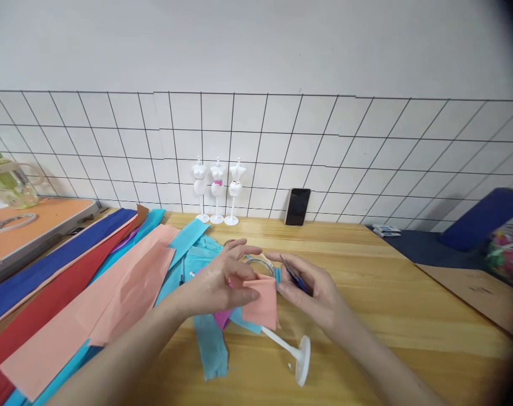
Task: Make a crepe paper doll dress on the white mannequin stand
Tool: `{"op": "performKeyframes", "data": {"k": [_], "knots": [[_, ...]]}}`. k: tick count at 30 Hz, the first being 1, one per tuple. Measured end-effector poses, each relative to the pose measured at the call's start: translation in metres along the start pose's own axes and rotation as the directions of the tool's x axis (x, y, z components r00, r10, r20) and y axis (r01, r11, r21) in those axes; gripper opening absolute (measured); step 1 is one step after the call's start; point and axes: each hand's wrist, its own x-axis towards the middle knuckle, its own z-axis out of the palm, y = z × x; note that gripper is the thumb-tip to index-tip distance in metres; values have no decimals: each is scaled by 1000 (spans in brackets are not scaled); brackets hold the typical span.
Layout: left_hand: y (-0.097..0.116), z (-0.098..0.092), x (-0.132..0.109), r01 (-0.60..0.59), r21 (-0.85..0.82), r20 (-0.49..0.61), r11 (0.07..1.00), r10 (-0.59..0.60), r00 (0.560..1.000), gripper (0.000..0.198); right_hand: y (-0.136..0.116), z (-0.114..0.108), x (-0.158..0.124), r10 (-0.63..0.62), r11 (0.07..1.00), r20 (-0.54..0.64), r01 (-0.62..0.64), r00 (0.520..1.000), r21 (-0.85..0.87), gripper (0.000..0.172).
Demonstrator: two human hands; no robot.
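Between the thumb and fingers of my left hand (pixel 224 280) is a folded pink paper square (pixel 261 304). My right hand (pixel 309 287) is closed around small dark blue scissors (pixel 296 275), with its fingertips beside the pink square. A roll of tape (pixel 260 264) shows between the two hands, partly hidden. Below the pink square, a white mannequin stand (pixel 302 361) lies tilted on its side; its upper part is hidden. Light blue paper (pixel 211 347) and a bit of magenta paper (pixel 222 318) lie under and beside my left hand.
Long strips of pink (pixel 87 299), red (pixel 61 316) and blue paper (pixel 65 248) cover the left side. Three white mannequins (pixel 217 186) and a phone (pixel 297 207) stand by the wall. A bottle (pixel 13 183) is far left; a dark blue sheet (pixel 425 248) lies right.
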Motion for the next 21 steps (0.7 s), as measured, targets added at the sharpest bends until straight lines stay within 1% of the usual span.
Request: {"op": "performKeyframes", "data": {"k": [1,2,4,6,7,8,9,11,12,13,14,15,16,17,18,21], "knots": [[6,-2,-1,-43,82,48,996,39,998,5,0,-1,-1,-18,1000,46,17,999,8,39],[12,-4,-3,-78,142,85,987,66,994,6,-1,-2,-2,-34,999,107,32,994,25,41],[21,-7,-5,-124,219,117,968,100,988,13,-2,-3,-3,-55,997,240,39,969,71,39],[25,-10,-7,-141,254,96,957,121,988,10,-5,-3,-3,-51,995,335,20,941,95,28],[25,-10,-7,-144,256,73,956,130,989,10,-6,-4,-3,-39,996,360,8,932,88,20],[24,-11,-7,-146,250,39,957,141,989,11,-6,-4,-2,-23,998,367,-1,930,65,13],[24,-11,-7,-144,234,-6,962,149,989,13,-7,-4,-2,-4,1000,357,-7,934,30,10],[21,-10,-7,-108,162,-99,981,125,987,12,-6,-5,1,32,999,308,-20,951,-41,19],[20,-9,-7,-60,96,-118,994,72,990,10,-6,-6,2,50,997,281,-32,958,-68,21],[20,-7,-6,12,10,-113,1000,-11,994,8,-5,-7,3,70,995,260,-47,963,-90,21],[19,-5,-5,102,-85,-88,991,-110,990,9,-4,-7,4,89,992,246,-64,965,-109,20],[18,-2,-5,194,-176,-50,965,-205,977,13,-4,-7,4,107,989,239,-77,965,-129,18],[16,1,-4,270,-258,-11,928,-282,959,18,-4,-8,5,122,984,236,-87,964,-154,17],[15,5,-3,323,-331,21,887,-336,942,22,-3,-8,5,132,979,231,-90,964,-185,17],[13,9,-2,354,-397,50,847,-365,930,26,-4,-8,5,138,971,222,-88,965,-222,17],[4,22,0,406,-568,147,716,-398,906,36,-4,-8,4,133,948,206,-64,970,-311,17]]}}
